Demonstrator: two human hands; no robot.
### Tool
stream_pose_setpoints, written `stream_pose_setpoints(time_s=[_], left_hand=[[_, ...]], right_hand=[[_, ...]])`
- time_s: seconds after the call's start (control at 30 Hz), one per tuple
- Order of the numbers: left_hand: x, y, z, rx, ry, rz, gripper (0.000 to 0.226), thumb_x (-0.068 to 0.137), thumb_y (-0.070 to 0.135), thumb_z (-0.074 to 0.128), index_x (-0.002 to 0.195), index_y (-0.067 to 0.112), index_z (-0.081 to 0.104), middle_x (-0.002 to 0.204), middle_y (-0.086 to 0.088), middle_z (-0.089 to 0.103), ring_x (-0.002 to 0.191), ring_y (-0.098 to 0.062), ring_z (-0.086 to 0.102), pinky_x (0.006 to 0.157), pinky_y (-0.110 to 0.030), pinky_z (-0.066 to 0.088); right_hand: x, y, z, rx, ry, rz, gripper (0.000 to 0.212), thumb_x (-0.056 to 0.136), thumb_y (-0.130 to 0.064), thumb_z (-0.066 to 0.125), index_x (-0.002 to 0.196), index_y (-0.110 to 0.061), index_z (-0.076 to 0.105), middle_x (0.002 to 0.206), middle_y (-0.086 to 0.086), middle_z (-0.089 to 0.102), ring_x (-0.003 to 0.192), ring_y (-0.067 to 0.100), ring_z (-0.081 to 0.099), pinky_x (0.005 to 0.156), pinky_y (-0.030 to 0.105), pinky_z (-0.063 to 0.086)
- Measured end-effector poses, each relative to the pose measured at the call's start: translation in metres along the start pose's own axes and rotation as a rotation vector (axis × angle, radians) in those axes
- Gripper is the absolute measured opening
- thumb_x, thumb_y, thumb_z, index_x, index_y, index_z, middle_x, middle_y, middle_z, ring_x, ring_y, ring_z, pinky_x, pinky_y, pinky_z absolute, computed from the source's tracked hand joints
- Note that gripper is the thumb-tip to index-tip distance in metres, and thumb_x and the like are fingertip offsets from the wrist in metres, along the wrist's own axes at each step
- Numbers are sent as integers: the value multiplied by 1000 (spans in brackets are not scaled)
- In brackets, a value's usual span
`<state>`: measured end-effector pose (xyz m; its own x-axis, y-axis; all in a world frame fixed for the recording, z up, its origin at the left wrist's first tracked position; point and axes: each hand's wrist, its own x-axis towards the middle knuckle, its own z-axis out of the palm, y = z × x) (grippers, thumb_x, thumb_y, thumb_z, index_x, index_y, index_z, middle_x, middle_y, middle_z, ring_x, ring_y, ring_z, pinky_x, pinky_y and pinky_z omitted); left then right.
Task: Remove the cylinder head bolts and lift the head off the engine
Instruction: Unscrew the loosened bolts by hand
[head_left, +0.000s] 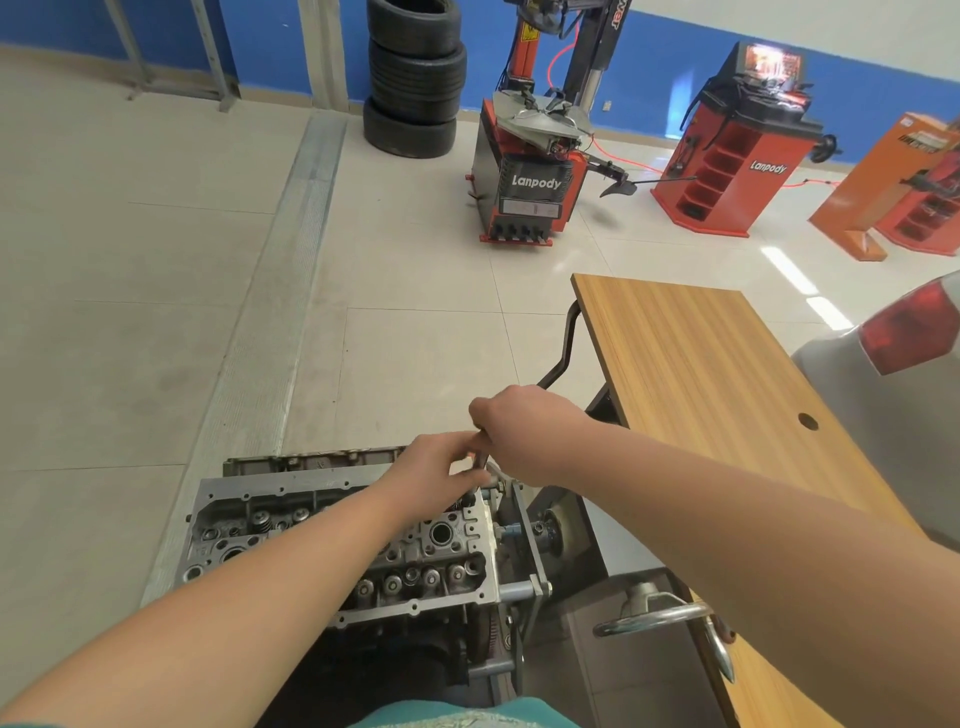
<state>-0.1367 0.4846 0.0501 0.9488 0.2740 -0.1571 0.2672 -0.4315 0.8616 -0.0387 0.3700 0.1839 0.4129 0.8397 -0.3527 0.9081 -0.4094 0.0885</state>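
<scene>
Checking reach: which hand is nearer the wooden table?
Right. The right hand grips a tool just off the wooden table near its edge; the left hand sits farther away, over the cylinder head.

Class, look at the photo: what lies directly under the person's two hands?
The far right end of the cylinder head lies below both hands. The right hand grips a dark tool handle; the left hand steadies its shaft. The bolt itself is covered.

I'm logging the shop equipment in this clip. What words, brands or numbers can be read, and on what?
"Lanpody": front of the tyre changer.
"Lanpody": side of the red wheel balancer.
"wer", cut off by the frame edge: tyre changer's column.
Too blurred to read: the orange stand's header, the balancer's screen.
Nothing readable on the cylinder head.
</scene>
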Motion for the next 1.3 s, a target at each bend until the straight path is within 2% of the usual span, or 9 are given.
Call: stream_pose_setpoints(time_s=[0.1, 0.27, 0.43, 0.57, 0.73, 0.9, 1.1, 1.2, 1.3], left_hand=[[-2, -2, -3, 8, -29, -24, 20, 97, 15, 69, 89, 33, 72, 83, 13, 78, 91, -8, 75, 96, -44, 59], [2, 3, 2, 21, 33, -49, 18, 86, 31, 78, 77, 47, 75, 74, 15, 78, 72, -2, 73, 78, -32, 59], [5, -4, 3, -63, 12, -4, 17, 90, 27, 83, 94, 41, 73, 95, 20, 76, 91, 2, 72, 84, -17, 56], [7, -6, -1, 53, -70, -23, 21, 99, 24, 70, 87, 41, 70, 84, 22, 76, 82, 5, 71, 79, -24, 54], [9, 0, -3, 61, 14, -31, 12, 73, 47, 83, 79, 42, 73, 75, 22, 76, 68, 6, 68, 60, -10, 44], [15, 1, 2, 35, -30, 9, 14, 88, 31, 84, 92, 38, 73, 95, 16, 77, 91, -7, 71, 89, -30, 58], [19, 6, -3, 185, -116, 7, 28, 97, 24, 63, 73, 36, 68, 71, 7, 73, 61, -8, 62, 58, -20, 49], [21, 9, -3, 195, -34, -19, 17, 83, 38, 70, 66, 40, 70, 64, 14, 69, 55, -2, 57, 51, -15, 42], [20, -1, -1, 46, 12, -26, 14, 77, 41, 89, 82, 39, 75, 83, 13, 77, 79, -5, 72, 76, -24, 58]], right_hand=[[-5, 9, -3, 73, -9, -174, 19, 100, -8, 57, 116, -17, 63, 105, 1, 59, 89, 24, 61, 76, 42, 57], [-1, -4, -4, 103, 35, 64, 37, 101, -48, 53, 117, -16, 61, 94, 2, 63, 79, 24, 62, 66, 38, 53], [3, -7, -3, -45, -2, 39, 7, 102, -18, 57, 104, -13, 61, 81, 3, 55, 68, 21, 55, 62, 36, 51], [-4, 7, -3, 12, 15, -276, 25, 90, -1, 61, 107, -18, 67, 102, -1, 53, 94, 22, 54, 71, 35, 46], [-1, 1, -2, 144, 70, 8, 40, 97, -52, 54, 122, -22, 58, 99, 0, 62, 79, 22, 61, 62, 34, 47], [4, -2, 3, -60, -18, 25, 9, 100, -19, 58, 96, -16, 51, 80, 2, 50, 65, 22, 51, 50, 31, 35], [-6, 7, 4, -27, 69, -273, 30, 94, -22, 63, 124, -26, 61, 115, -3, 57, 100, 22, 55, 85, 39, 50], [1, 1, 4, 39, 66, 39, 38, 103, -49, 49, 121, -16, 58, 94, 2, 59, 73, 22, 58, 60, 36, 46], [5, -1, 5, -40, 30, 55, 20, 105, -30, 52, 112, -13, 59, 78, 3, 51, 63, 20, 49, 53, 35, 39]])
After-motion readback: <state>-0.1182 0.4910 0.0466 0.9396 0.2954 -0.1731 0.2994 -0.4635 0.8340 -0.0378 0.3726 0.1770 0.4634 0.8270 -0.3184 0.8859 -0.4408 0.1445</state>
